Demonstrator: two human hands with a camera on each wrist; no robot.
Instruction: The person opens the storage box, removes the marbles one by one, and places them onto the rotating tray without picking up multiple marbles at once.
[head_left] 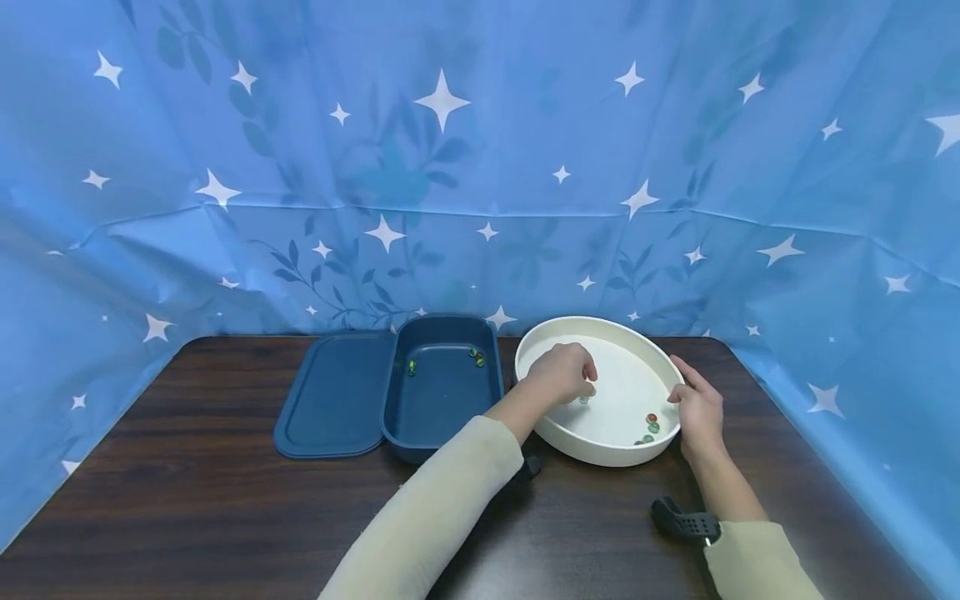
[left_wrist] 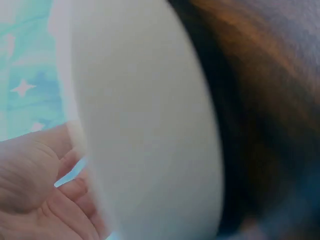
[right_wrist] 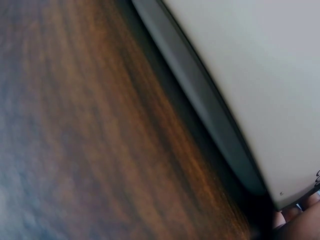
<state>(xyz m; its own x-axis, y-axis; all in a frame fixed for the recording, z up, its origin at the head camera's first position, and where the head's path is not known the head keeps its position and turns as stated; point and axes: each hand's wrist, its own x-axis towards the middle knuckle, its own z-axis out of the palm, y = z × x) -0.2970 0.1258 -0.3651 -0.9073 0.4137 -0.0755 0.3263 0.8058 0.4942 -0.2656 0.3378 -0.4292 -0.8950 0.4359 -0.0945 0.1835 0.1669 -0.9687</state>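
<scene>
A round white tray (head_left: 615,392) with a raised rim sits on the right part of the table. My left hand (head_left: 562,372) reaches in over its left rim, fingers bent, close to a pale green glass marble (head_left: 583,401). Whether the fingertips pinch anything is too small to tell. In the left wrist view the tray's outer wall (left_wrist: 145,120) hides part of my left hand (left_wrist: 45,185). My right hand (head_left: 701,410) grips the tray's right rim, thumb over the edge. Several glass marbles (head_left: 652,427) lie inside the tray near its lower right.
Left of the tray stands a deep blue rectangular box (head_left: 442,408) with several small marbles (head_left: 480,362) inside. Its flat blue lid (head_left: 330,400) lies beside it on the dark wooden table (head_left: 187,500). A blue starry curtain (head_left: 480,167) hangs behind.
</scene>
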